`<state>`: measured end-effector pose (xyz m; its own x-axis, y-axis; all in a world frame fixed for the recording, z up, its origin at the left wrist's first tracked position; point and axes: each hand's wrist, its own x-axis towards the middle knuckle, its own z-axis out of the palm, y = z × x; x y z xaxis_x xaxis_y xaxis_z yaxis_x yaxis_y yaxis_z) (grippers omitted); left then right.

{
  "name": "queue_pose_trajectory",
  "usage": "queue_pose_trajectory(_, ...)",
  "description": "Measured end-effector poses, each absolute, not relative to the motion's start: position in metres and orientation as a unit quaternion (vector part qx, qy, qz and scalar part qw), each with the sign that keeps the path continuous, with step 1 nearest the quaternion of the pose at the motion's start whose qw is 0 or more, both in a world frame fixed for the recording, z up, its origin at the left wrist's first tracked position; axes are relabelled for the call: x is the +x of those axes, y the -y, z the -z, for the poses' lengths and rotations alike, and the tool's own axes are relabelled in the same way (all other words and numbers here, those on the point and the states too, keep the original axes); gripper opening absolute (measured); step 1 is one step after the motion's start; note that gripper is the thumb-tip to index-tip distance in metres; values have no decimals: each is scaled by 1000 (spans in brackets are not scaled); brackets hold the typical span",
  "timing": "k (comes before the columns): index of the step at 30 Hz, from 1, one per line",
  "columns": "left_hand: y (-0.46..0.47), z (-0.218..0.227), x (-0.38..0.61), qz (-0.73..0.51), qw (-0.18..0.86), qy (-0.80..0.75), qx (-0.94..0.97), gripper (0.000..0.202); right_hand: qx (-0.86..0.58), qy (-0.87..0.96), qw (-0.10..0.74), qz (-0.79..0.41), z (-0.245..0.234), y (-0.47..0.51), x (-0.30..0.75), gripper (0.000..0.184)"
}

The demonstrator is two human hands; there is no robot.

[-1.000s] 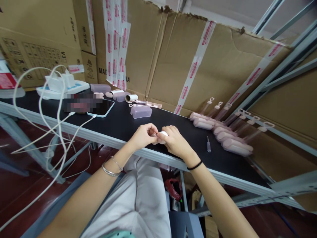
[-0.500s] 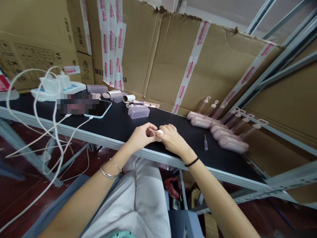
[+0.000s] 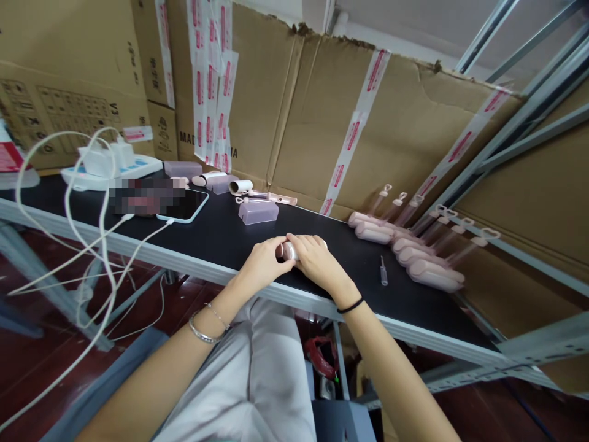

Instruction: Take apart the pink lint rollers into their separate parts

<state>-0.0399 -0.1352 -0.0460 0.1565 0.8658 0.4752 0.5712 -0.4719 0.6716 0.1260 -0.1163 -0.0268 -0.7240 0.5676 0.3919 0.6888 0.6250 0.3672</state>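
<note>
Near the front edge of the black tabletop, my right hand (image 3: 317, 261) wraps round a pale, whitish-pink cylindrical piece (image 3: 289, 252). One round end of it shows between my hands; the fingers cover most of the rest. My left hand (image 3: 263, 264) is curled against that end, thumb and fingertips closed on a small pinkish part (image 3: 279, 250) that is mostly hidden. Beyond my hands lies a translucent lilac block-shaped piece (image 3: 258, 212). Behind it are slim pink parts (image 3: 283, 199) and a white hollow tube (image 3: 241, 186).
At right, several pink cylinders (image 3: 435, 275) lie with clear looped-top pieces beside a small screwdriver (image 3: 383, 273). Left, a phone (image 3: 184, 205) and a power strip (image 3: 142, 164) trail white cables. Cardboard (image 3: 276, 92) walls the back; a metal shelf frame (image 3: 529, 138) stands right.
More of the cylindrical piece's round end now shows between my hands. My left fingers have shifted slightly down and away from my right. The view has tilted a little.
</note>
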Motion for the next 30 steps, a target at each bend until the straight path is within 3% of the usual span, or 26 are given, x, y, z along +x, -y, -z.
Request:
queue_pose_trajectory(7, 136, 43, -42, -429, 179, -513, 722, 54, -355, 894, 124, 244, 23, 111, 115, 46)
queue_pose_trajectory(14, 136, 39, -46, -401, 164, -496, 753, 64, -365, 896, 194, 159, 29, 108, 125, 50)
queue_pose_trajectory(21, 72, -10, -73, -330, -15, -554, 764, 55, -466, 847, 203, 157, 28, 104, 133, 54)
queue_pose_trajectory(26, 38, -3, -78, -159, -41, -656, 736, 63, -483, 841, 216, 112, 27, 108, 135, 47)
queue_pose_trajectory(30, 43, 3, -71, -191, -55, -663, 721, 62, -528, 821, 206, 60, 18, 105, 139, 47)
